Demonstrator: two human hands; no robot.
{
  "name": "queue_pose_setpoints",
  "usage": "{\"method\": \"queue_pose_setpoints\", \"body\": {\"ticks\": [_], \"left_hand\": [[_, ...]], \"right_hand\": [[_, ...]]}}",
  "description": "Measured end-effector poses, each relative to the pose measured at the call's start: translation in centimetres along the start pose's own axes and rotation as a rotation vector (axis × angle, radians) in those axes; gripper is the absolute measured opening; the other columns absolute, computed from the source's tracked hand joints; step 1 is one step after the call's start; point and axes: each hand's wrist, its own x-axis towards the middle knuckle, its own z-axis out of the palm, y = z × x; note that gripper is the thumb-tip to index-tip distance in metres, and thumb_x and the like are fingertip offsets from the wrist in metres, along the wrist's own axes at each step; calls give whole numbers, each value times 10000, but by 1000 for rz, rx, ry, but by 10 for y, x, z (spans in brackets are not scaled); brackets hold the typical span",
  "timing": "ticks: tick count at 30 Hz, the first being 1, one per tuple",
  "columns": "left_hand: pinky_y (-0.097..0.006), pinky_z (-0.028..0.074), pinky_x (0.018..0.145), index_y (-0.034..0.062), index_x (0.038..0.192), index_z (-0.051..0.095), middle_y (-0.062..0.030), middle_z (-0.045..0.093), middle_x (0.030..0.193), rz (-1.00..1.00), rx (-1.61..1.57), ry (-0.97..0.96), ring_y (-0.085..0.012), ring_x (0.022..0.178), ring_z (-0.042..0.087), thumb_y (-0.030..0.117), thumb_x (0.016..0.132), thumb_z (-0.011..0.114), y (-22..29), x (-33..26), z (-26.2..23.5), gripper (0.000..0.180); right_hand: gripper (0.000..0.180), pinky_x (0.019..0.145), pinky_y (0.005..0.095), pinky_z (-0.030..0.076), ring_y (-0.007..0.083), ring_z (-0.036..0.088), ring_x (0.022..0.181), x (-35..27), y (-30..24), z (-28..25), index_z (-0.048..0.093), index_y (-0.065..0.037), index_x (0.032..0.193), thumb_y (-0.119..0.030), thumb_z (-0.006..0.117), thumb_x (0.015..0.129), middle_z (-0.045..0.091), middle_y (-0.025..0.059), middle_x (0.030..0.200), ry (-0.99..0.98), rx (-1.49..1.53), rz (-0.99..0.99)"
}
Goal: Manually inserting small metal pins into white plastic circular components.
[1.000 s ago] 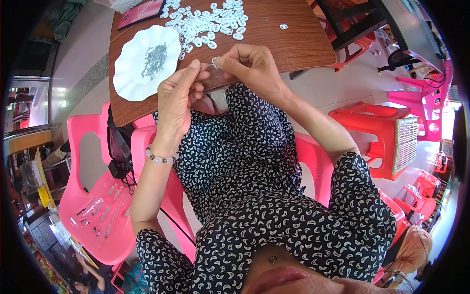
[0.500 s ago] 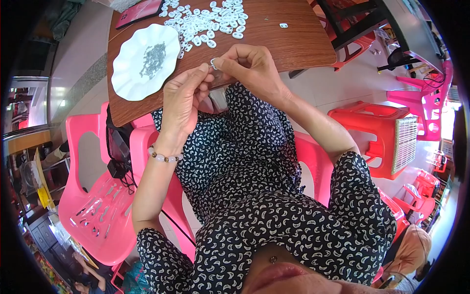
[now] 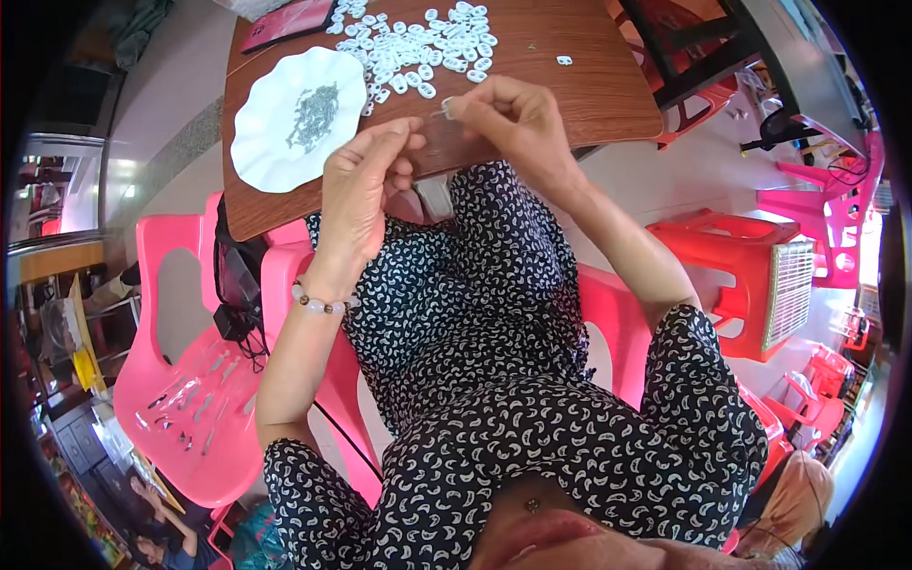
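Note:
Over the near edge of the wooden table (image 3: 608, 104), my right hand (image 3: 522, 123) pinches a small white plastic piece (image 3: 449, 107) between thumb and fingertips. Something thin and shiny pokes out of its left side. My left hand (image 3: 361, 185) is a short way to the left, thumb and fingers drawn together; whatever it holds is too small or hidden to name. Just beyond it is a white wavy-rimmed plate (image 3: 258, 142) with a heap of tiny grey metal pieces (image 3: 313, 116). Many white oval pieces with two holes (image 3: 418, 47) lie spread past my hands.
One white piece (image 3: 564, 61) lies alone toward the table's right. A pink-red flat case (image 3: 285, 24) is at the far left. Pink plastic chairs (image 3: 180, 418) stand to the left, red stools (image 3: 722, 275) to the right. Another person (image 3: 171, 527) shows at lower left.
My right hand has moved right and slightly up with the white piece, away from my left hand. The gap between the hands is wider. The whole view has shifted a little.

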Motion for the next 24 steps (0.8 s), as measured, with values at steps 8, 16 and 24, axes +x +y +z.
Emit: {"method": "queue_pose_setpoints", "body": {"ticks": [8, 16, 24], "left_hand": [[-327, 496, 644, 35, 1034, 697, -129, 674, 951, 498, 1124, 184, -175, 710, 627, 219, 834, 650, 47, 43, -61, 276], [-406, 496, 732, 67, 1001, 687, -185, 610, 973, 327, 1476, 284, -297, 782, 635, 237, 813, 658, 49, 62, -97, 255], [-415, 491, 739, 59, 992, 678, -178, 614, 975, 415, 1456, 269, -308, 789, 632, 191, 839, 634, 49, 72, -86, 206]], "right_hand": [[156, 570, 169, 369, 13, 522, 641, 23, 28, -41, 691, -10, 857, -162, 692, 888, 627, -29, 710, 228, -14, -160], [152, 536, 162, 309, -18, 454, 592, 22, 30, -32, 672, -21, 832, -158, 685, 899, 605, -43, 682, 207, -26, -108], [143, 547, 150, 318, -21, 469, 610, 21, 31, -30, 660, -27, 828, -143, 687, 907, 603, -47, 686, 266, 0, -146]]}}
